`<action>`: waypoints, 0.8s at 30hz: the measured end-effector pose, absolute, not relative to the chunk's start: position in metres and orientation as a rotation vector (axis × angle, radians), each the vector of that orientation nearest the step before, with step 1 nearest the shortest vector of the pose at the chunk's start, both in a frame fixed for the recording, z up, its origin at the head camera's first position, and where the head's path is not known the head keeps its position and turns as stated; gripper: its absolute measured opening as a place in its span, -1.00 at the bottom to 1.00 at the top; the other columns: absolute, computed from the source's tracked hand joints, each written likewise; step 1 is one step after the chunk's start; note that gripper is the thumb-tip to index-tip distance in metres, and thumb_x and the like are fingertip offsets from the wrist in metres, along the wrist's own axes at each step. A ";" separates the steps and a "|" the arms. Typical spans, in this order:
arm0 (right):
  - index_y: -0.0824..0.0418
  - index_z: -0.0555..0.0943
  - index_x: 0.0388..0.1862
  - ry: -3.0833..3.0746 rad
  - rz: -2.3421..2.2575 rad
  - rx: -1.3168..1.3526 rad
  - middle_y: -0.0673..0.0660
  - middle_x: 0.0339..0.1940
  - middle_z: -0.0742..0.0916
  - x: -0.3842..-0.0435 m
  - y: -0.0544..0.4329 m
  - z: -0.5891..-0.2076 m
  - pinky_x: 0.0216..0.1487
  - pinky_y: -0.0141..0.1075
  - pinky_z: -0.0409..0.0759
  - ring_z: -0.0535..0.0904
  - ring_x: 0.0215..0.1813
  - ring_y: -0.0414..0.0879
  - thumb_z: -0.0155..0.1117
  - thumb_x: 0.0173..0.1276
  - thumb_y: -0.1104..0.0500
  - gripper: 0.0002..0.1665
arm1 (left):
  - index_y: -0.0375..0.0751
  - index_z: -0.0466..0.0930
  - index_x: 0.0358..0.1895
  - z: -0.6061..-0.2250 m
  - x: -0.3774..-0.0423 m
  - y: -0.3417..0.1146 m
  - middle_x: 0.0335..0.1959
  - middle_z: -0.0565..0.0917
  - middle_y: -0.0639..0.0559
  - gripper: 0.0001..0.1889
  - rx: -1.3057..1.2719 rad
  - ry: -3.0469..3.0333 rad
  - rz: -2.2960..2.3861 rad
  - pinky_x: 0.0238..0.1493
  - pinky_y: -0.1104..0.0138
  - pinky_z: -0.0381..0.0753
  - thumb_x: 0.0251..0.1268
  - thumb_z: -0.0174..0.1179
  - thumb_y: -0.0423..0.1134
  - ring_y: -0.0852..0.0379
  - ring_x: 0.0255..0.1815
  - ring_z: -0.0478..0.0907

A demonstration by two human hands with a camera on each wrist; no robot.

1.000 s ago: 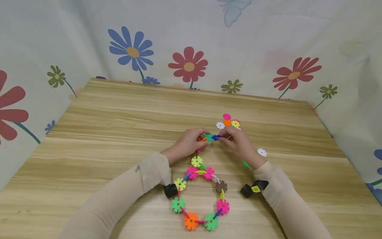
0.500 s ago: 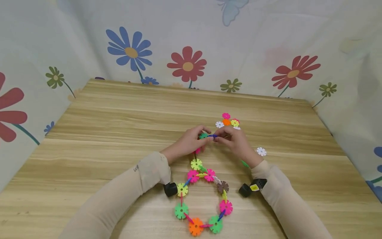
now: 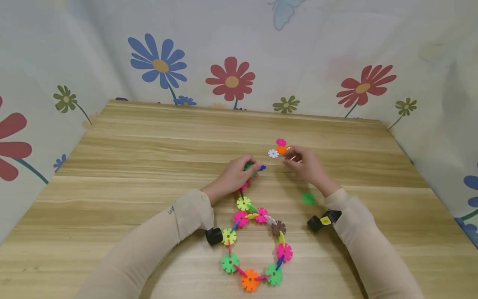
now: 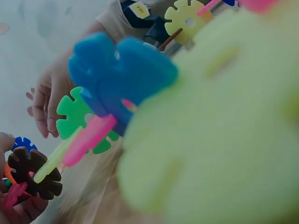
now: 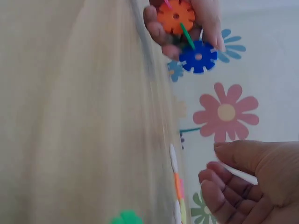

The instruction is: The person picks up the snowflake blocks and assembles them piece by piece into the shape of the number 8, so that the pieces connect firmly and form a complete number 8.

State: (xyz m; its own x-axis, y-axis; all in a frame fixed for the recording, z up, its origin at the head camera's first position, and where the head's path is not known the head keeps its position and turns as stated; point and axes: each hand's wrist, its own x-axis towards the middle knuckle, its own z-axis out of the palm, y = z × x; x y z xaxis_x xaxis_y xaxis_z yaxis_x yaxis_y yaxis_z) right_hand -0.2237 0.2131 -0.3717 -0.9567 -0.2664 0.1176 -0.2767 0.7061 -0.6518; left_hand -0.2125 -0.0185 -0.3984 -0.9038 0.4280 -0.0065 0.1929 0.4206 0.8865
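Observation:
My left hand pinches the upper end of a chain of notched plastic snowflake discs, linked edge to edge. At that end a blue disc sticks out past the fingers, joined by a green disc to an orange disc in the grip. From the hand the chain runs down to a ring of linked discs, among them an orange disc at the front. My right hand holds nothing; its thumb and fingers are apart, overlapping the loose discs behind it in the head view.
Loose discs lie beyond the right hand: a white one, a pink one and an orange one, with others partly hidden. A loose green disc lies near the right wrist. A flowered cloth hangs behind the wooden table.
My right hand has let go of the blue disc and moved right and away, toward the loose discs. The left hand keeps its hold, and the ring has shifted slightly on the table.

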 end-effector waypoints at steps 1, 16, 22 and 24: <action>0.42 0.60 -0.08 -2.907 1.074 0.444 0.34 -0.17 0.71 -0.227 0.215 -0.370 -0.25 -0.40 0.54 0.63 -0.20 0.12 0.25 0.33 0.30 -0.76 | -0.18 0.50 -0.07 -0.398 -0.213 -0.019 -0.37 0.64 -0.05 -0.74 0.543 2.448 1.484 -0.60 0.40 0.49 0.49 -0.02 -0.06 0.19 -0.58 0.51; 0.40 0.57 -0.15 -3.266 0.614 0.177 0.34 -0.16 0.67 -0.260 0.232 -0.359 -0.14 -0.17 0.50 0.52 -0.19 0.08 0.33 0.27 0.14 -0.66 | -0.16 0.51 -0.06 -0.398 -0.210 -0.019 -0.35 0.63 -0.05 -0.75 0.519 2.448 1.519 -0.57 0.40 0.49 0.49 -0.02 -0.07 0.18 -0.55 0.51; 0.37 0.54 -0.22 -3.294 0.601 0.139 0.28 -0.22 0.64 -0.262 0.231 -0.362 -0.12 -0.18 0.45 0.47 -0.19 0.06 0.36 0.26 0.11 -0.67 | -0.17 0.51 -0.05 -0.396 -0.209 -0.019 -0.34 0.64 -0.05 -0.75 0.519 2.444 1.523 -0.55 0.39 0.51 0.49 -0.02 -0.07 0.19 -0.54 0.53; 0.37 0.54 -0.22 -3.300 0.604 0.130 0.25 -0.24 0.62 -0.261 0.230 -0.362 -0.13 -0.19 0.43 0.45 -0.20 0.05 0.36 0.26 0.10 -0.66 | -0.17 0.50 -0.06 -0.397 -0.210 -0.019 -0.33 0.64 -0.05 -0.74 0.521 2.444 1.522 -0.54 0.39 0.52 0.49 -0.02 -0.07 0.19 -0.54 0.53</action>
